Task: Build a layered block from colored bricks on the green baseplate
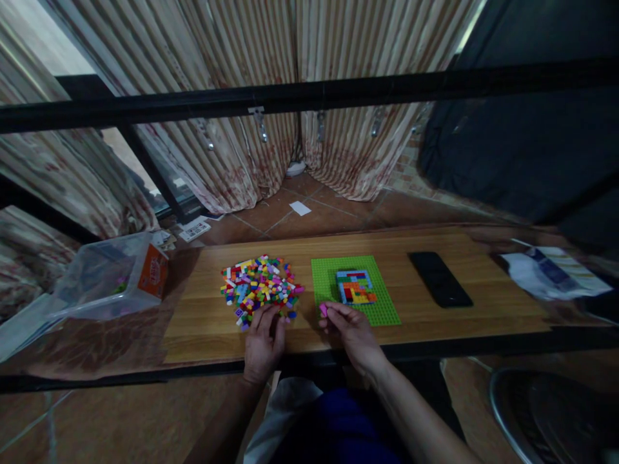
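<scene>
My right hand (355,332) pinches a pink toy brick (323,310) between thumb and fingers, over the near left edge of a green studded baseplate (382,298). On that plate stands a low block build (355,287) in blue, red, orange, green and yellow bricks. At the near edge of a heap of small mixed-colour bricks (261,283), my left hand (264,345) rests with fingers bent over the bricks and the thumb held apart. No brick shows in its grasp, though its fingertips are partly hidden.
A black phone (440,279) lies right of the baseplate on the wooden board (290,341). Left of the board stands a clear plastic box (109,277) with an orange label. Crumpled packaging (556,274) lies at the far right. A black metal bar (290,96) crosses beyond the board, before curtains.
</scene>
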Available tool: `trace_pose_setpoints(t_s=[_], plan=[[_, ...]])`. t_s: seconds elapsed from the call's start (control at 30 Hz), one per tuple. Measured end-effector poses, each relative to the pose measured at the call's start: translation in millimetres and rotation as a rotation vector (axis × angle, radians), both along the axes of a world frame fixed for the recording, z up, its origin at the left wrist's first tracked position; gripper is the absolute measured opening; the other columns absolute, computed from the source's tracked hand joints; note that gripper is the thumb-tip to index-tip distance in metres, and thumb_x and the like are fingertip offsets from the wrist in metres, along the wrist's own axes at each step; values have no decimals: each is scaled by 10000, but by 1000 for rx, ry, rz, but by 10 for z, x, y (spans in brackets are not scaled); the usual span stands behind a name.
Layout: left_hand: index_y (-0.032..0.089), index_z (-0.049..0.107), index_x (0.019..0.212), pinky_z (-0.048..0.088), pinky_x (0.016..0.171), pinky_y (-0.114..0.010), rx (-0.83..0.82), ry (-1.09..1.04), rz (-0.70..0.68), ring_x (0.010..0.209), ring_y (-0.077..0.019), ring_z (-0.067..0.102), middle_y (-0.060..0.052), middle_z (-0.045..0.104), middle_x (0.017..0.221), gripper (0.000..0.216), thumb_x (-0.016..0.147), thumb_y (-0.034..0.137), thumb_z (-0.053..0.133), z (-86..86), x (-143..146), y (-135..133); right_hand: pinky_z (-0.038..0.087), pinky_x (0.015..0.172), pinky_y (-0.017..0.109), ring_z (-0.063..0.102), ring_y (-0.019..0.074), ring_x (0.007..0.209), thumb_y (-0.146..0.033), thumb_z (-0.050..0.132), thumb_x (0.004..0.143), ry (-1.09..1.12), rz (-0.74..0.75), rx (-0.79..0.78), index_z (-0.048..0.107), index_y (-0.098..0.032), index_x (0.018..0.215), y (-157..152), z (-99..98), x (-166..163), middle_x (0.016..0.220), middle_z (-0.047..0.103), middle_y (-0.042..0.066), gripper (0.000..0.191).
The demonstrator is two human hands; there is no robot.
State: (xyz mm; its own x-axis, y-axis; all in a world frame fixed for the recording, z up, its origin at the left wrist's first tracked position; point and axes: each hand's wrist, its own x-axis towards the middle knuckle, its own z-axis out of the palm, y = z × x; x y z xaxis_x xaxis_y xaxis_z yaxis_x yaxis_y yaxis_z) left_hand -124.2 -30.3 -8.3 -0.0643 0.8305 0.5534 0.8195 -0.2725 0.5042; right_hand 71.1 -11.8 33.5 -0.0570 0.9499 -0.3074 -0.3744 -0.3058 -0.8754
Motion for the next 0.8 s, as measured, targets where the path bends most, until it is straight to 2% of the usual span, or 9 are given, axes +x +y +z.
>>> trace_pose_setpoints(t_s=[0.13, 0.27, 0.43, 0.5, 0.63, 0.8], plan=[[167, 620, 1075, 536, 864, -336, -3, 27, -4, 998, -205, 622, -99, 630, 1036, 238, 891, 286, 527, 5, 6, 0, 489, 589, 291, 627, 157, 636, -514, 762, 629, -181, -61, 48, 731, -194, 859, -10, -1, 258, 792, 712, 44, 395], [179, 624, 1078, 531, 874, -333, -17, 45, -5, 992, -202, 622, -95, 629, 1042, 240, 898, 288, 509, 14, 15, 8, 498, 640, 317, 630, 180, 672, -551, 683, 703, -441, -154, 160, 707, -176, 879, 69, 30, 632, 821, 710, 67, 415], [169, 620, 1091, 523, 896, -334, -10, 73, -16, 1000, -205, 620, -97, 637, 1034, 257, 904, 296, 498, 1, 15, 19, 479, 748, 346, 628, 215, 806, -459, 547, 837, -917, -180, 374, 679, -178, 903, 299, 80, 1013, 886, 691, 84, 318], [166, 621, 1090, 524, 896, -332, -6, 83, -12, 1001, -205, 620, -99, 636, 1034, 260, 908, 298, 491, -1, 15, 20, 473, 770, 349, 622, 217, 835, -401, 513, 858, -1059, -149, 457, 678, -186, 888, 396, 75, 1069, 899, 674, 82, 273], [167, 620, 1088, 524, 898, -328, -4, 91, -8, 999, -203, 622, -97, 637, 1032, 256, 910, 298, 492, 10, 23, 21, 471, 809, 353, 606, 208, 860, -323, 483, 876, -1153, -31, 586, 674, -199, 834, 539, 10, 1068, 904, 638, 75, 231], [177, 624, 1088, 521, 908, -329, -26, 90, 1, 1010, -202, 619, -92, 639, 1039, 247, 907, 291, 501, 7, 30, 22, 464, 861, 375, 588, 206, 895, -295, 495, 875, -1220, 38, 628, 677, -210, 824, 632, -84, 1043, 943, 607, 70, 207]])
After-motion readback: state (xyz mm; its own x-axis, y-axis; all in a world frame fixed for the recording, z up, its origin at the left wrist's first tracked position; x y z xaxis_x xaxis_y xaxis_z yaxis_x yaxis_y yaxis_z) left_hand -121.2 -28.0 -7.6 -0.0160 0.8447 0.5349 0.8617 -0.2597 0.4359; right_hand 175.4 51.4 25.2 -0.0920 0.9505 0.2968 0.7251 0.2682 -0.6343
